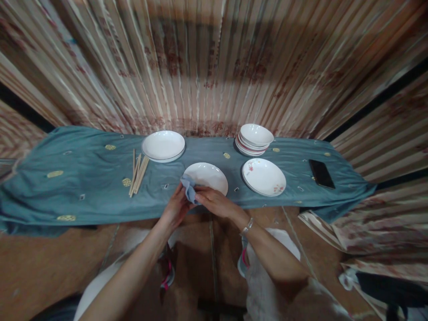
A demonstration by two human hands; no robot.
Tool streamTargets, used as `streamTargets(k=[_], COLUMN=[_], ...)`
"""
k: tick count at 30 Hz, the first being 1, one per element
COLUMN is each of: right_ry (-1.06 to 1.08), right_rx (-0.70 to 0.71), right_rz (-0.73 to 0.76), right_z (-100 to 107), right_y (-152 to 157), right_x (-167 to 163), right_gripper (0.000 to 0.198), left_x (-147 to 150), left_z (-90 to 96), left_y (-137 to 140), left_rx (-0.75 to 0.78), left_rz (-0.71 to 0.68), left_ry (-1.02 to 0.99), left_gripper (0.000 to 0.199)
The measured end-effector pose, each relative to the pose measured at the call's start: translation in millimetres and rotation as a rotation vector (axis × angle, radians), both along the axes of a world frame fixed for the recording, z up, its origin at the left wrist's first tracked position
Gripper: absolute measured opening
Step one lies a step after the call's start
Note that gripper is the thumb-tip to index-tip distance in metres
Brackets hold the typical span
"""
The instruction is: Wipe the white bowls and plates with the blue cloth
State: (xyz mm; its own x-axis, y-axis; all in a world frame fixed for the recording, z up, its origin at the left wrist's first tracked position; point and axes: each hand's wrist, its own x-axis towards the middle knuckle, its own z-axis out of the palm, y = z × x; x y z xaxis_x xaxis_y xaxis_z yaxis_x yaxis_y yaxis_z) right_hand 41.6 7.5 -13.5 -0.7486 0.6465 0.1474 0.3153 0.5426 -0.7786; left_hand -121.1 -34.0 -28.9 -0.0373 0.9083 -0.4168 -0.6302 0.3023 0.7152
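- Both hands meet at the near edge of the worktop (100,178), and the grip is shared: the left hand (175,209) and the right hand (217,203) are each closed on one small blue-grey cloth (189,187), bunched between the fingers.
- From the grip the cloth rises up and away — its free end lies against the near left rim of the white plate (207,177), which sits just beyond the knuckles.
- That plate lies flat on the teal covering, straight ahead of the hands; the right hand is the nearer of the two, its fingers almost touching the plate's near rim, while the left hand comes in from the plate's left side.
- Being round, the plate has no long axis to line up with; what counts is that its open face looks upward and its middle lies further from the person than the cloth does.
- Right of it, close but apart, lies a flower-patterned plate (264,177); behind that stands a stack of bowls (254,139).
- Further back on the left sits another white plate (163,146), and left of that a bundle of chopsticks (137,173) lies with its long axis running roughly away from the person.
- Well off to the right, a dark phone (321,173) lies flat on the covering — out of reach of either hand as they stand.
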Motion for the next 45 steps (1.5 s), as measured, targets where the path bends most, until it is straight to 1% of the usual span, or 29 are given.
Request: streamTargets(k=[5,8,12,19,24,27,29,32,36,40,45], right_ry=[-0.033,-0.024,-0.147,-0.334,-0.445,-0.509,-0.560,-0.633,-0.688,-0.694,-0.627], right_rx=[0.095,0.172,0.249,0.303,0.349,0.363,0.370,0.372,0.320,0.266,0.206], right_rz=[-0.008,-0.026,-0.114,-0.298,-0.410,-0.443,-0.451,-0.423,-0.386,-0.390,-0.287], right_z=[-3.6,-3.0,-6.2,-15.0,-16.2,-14.1,-11.2,-5.4,3.2,11.6,15.4], right_y=[6.3,11.1,17.3,28.1,31.1,29.9,28.5,25.2,16.9,5.4,-3.1], right_x=[-11.9,-14.4,-15.8,-16.6,-7.5,1.6,8.1,16.8,24.0,28.5,33.3], right_gripper=[0.047,0.042,0.040,0.049,0.050,0.049,0.046,0.039,0.031,0.024,0.021], left_x=[2.8,5.1,7.1,8.2,9.6,10.0,9.9,9.9,10.9,11.5,11.3], left_z=[3.2,5.0,5.3,3.9,6.4,7.9,8.3,8.2,7.8,7.7,7.6], left_y=[-1.2,-2.1,-2.7,-3.2,-4.5,-4.8,-4.7,-4.2,-2.8,-1.2,0.7], left_rx=[-0.012,-0.002,0.032,0.049,0.029,0.020,0.024,0.024,0.016,0.043,0.080], left_rz=[0.015,0.020,0.028,0.031,0.038,0.038,0.034,0.039,0.055,0.060,0.057], left_ry=[0.059,0.090,0.106,0.147,0.161,0.157,0.156,0.164,0.179,0.192,0.200], left_gripper=[0.057,0.063,0.064,0.067,0.068,0.069,0.068,0.067,0.065,0.065,0.076])
